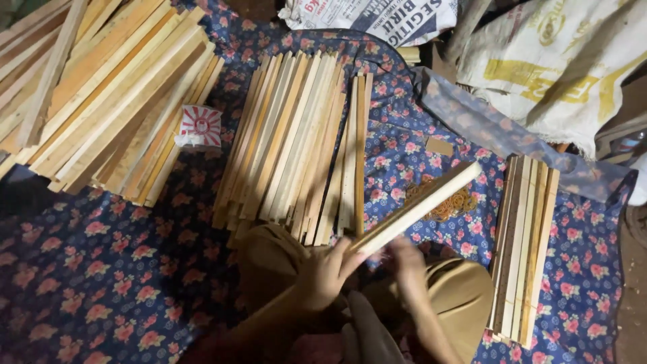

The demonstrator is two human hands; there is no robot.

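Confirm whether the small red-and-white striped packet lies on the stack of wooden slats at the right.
No, the red-and-white striped packet lies beside the upper-left slat pile.

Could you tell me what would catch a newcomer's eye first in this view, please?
First the blue flowered cloth spread under everything, with pale wooden slats on it: a big heap at upper left, a middle stack and a small stack at right. At bottom centre the left hand and right hand hold a bundle of slats pointing up to the right, above a pile of rubber bands.
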